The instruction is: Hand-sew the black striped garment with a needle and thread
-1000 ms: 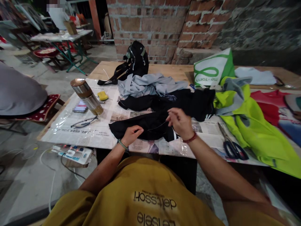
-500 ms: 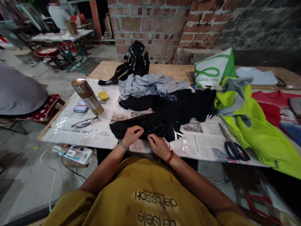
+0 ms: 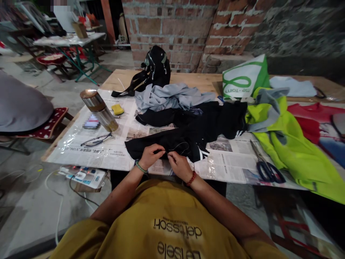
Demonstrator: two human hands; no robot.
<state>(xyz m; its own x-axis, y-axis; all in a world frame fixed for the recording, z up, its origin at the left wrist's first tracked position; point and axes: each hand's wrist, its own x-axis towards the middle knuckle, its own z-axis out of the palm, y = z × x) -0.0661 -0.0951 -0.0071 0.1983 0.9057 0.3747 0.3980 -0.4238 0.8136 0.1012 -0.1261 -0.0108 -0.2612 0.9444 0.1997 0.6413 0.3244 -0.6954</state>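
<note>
Black trousers or a similar black garment with white stripes lie across the newspaper-covered table in front of me. A thin pale thread curves over the black cloth and runs down to my fingertips. At the garment's near edge, my left hand is closed in a pinch, its fingertips almost meeting those of the other hand. My right hand also pinches, with the thread at its thumb and forefinger. Whatever sits between the left fingertips is too small to make out.
Large scissors lie to the right beside a neon-yellow garment. A steel flask, yellow sponge and glasses are at left. Behind are grey cloth, a black bag and a green-white bag. Someone sits at far left.
My right hand has moved slightly left and up, so its fingertips are closer to my left hand's. The garment and the other things lie as before.
</note>
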